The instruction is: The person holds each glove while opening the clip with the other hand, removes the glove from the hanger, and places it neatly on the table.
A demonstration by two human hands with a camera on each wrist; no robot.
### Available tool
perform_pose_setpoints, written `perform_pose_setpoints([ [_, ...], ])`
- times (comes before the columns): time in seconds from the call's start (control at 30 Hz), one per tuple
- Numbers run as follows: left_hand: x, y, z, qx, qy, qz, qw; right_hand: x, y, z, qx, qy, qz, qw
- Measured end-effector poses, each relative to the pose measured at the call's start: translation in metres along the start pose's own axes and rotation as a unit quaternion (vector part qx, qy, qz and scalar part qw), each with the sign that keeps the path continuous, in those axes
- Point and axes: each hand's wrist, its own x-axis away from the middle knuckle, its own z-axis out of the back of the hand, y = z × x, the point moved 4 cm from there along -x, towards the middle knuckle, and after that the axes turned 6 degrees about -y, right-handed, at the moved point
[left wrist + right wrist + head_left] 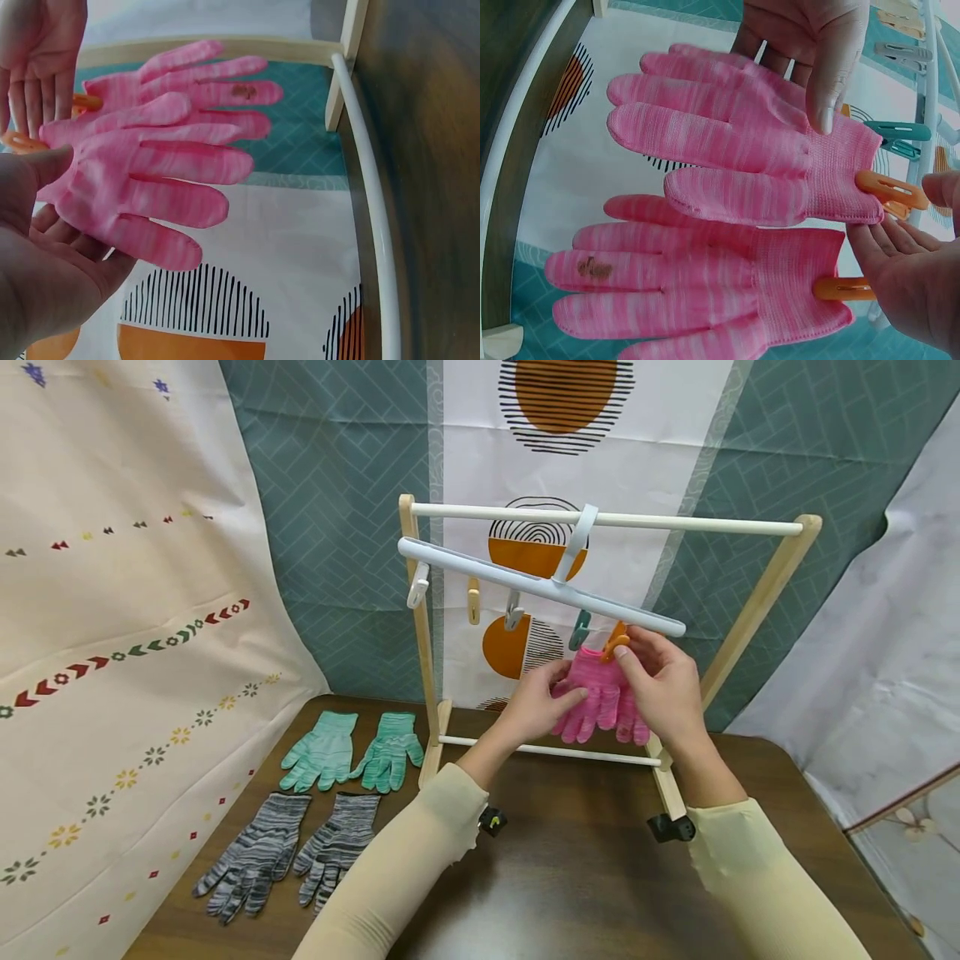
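Observation:
Two pink gloves hang side by side from the hanger [480, 568], one nearer me. My left hand [536, 702] holds the nearer pink glove [735, 142] near its cuff, thumb in front and fingers behind. An orange clip [891, 189] bites the corner of that cuff. My right hand [663, 681] pinches this clip between thumb and fingers, just under the hanger's low right end. The farther pink glove [667, 262] has a brown stain on one finger and a second orange clip [844, 289] on its cuff.
The hanger tilts on the white rod [697, 522] of a wooden rack [761, 602]. White, yellow, grey and teal clips [580, 629] dangle along it. Two green gloves [322, 750] and two grey-striped gloves [258, 852] lie at the left of the brown table [570, 877].

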Motion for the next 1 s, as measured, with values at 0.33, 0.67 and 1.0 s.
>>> perform_pose_setpoints([
  [0.33,0.007,0.001,-0.005,0.082,-0.003,-0.019,0.9964,-0.002,0.002,-0.004,-0.037,-0.003,-0.027,0.999],
  [0.67,0.011,0.004,-0.007,0.139,-0.002,0.014,0.9901,-0.002,0.002,-0.005,-0.085,0.0,-0.03,0.996],
  [1.0,0.016,0.008,-0.008,0.158,-0.001,0.043,0.9866,0.001,0.0,-0.006,-0.087,0.022,-0.025,0.996],
])
